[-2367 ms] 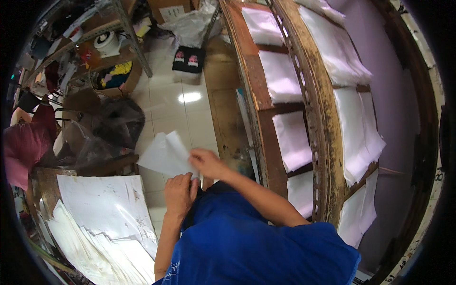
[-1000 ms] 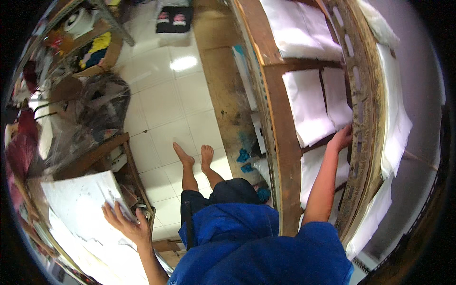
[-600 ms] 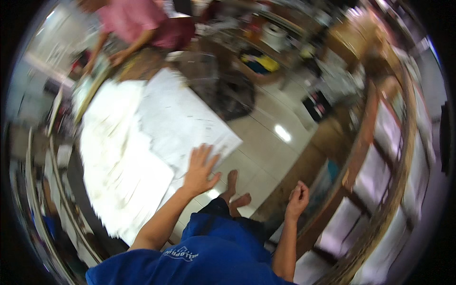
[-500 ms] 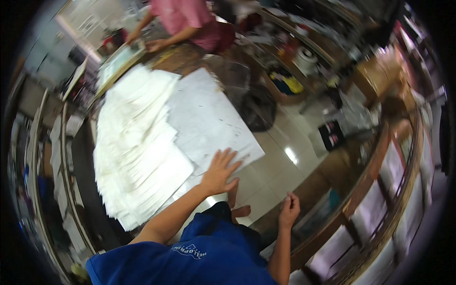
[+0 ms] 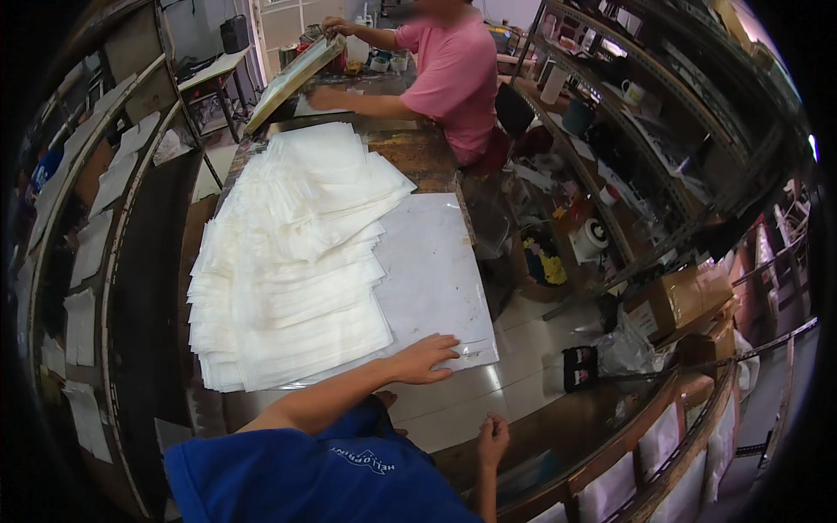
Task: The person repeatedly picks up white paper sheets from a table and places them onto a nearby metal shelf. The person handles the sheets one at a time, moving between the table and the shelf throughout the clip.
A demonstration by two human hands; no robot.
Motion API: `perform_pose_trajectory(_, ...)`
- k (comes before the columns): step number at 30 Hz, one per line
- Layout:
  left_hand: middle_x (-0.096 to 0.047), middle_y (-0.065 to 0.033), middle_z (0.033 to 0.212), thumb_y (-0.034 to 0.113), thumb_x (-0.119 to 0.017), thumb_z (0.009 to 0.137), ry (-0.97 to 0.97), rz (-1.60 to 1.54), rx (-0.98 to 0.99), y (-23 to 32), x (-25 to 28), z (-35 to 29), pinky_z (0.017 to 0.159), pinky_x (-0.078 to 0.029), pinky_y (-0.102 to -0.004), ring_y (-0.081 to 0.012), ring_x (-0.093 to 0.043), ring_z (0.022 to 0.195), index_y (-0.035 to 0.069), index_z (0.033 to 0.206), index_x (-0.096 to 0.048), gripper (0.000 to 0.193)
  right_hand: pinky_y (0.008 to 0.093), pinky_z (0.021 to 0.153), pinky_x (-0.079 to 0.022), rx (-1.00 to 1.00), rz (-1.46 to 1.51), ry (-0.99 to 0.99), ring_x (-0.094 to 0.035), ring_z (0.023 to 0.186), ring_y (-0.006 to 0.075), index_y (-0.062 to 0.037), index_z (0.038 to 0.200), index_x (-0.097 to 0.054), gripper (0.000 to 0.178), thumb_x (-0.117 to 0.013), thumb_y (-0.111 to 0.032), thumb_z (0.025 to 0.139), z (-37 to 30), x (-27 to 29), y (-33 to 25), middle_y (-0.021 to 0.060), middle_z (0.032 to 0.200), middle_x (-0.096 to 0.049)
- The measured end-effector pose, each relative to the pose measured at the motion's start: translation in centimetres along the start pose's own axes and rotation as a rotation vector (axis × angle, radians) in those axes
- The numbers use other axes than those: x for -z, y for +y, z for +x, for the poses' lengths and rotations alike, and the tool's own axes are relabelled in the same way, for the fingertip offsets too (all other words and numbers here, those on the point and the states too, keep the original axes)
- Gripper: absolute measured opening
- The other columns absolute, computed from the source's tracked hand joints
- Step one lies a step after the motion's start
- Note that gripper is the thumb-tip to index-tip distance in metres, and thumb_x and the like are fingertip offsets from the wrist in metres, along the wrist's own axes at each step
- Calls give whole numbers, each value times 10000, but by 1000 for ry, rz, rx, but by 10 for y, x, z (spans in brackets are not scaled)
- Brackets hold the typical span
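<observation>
A large pile of thin white translucent sheets [image 5: 288,288], fanned in overlapping layers, covers much of the table in front of me. Beside it lies a flat pale grey board [image 5: 436,253] with dark specks. My left hand [image 5: 423,359] rests palm down near the board's front right corner, fingers stretched out and holding nothing. Down at my right side, away from the table, hangs my right hand [image 5: 493,438]. Its fingers are curled together, and nothing shows in them.
Across the table a person in a pink shirt [image 5: 458,74] holds up a framed screen [image 5: 296,78]. Racks with paper sheets [image 5: 80,327] stand at left. Metal shelves [image 5: 645,131] line the right, with a cardboard box [image 5: 684,301] below. A wooden rack [image 5: 610,436] curves close by my right.
My view has swung, bringing the table more squarely in front. My left hand stays flat by the board's near corner. The other person's framed screen is now tilted up.
</observation>
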State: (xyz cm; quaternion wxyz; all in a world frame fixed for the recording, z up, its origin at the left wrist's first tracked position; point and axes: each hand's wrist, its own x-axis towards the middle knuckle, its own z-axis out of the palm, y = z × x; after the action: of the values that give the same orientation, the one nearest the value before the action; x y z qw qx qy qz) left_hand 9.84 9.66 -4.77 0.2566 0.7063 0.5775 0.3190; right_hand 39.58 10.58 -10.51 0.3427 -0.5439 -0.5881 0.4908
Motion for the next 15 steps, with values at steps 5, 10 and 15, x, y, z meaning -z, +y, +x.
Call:
perform_pose_trajectory(5,-397,-199,1405,265,-602,864,187,4,124,-9,31,-12,1087,-276,-513,-359,-356,1312,13,1174,-570,401,192,523,-389,-30,68,-42,-479,601,45,6,1042,-604,192,-558,-131,916,6,-8,9,7,744,-567)
perform_pose_trajectory(10,-470,-193,1344,250,-618,829,87,545,169,-24,59,-28,1074,-320,-448,-362,-400,1275,3,1160,-574,416,198,516,-387,-44,56,-103,-471,591,46,1,1057,-602,205,-562,-144,918,8,-28,14,3,728,-557)
perform_pose_trajectory(15,-493,-189,1330,248,-601,844,76,437,109,-40,65,-30,1071,-331,-410,-342,-404,1277,-2,1136,-596,384,202,505,-371,17,-39,-146,-466,587,49,1,1053,-602,215,-562,-164,921,21,-46,12,2,726,-553)
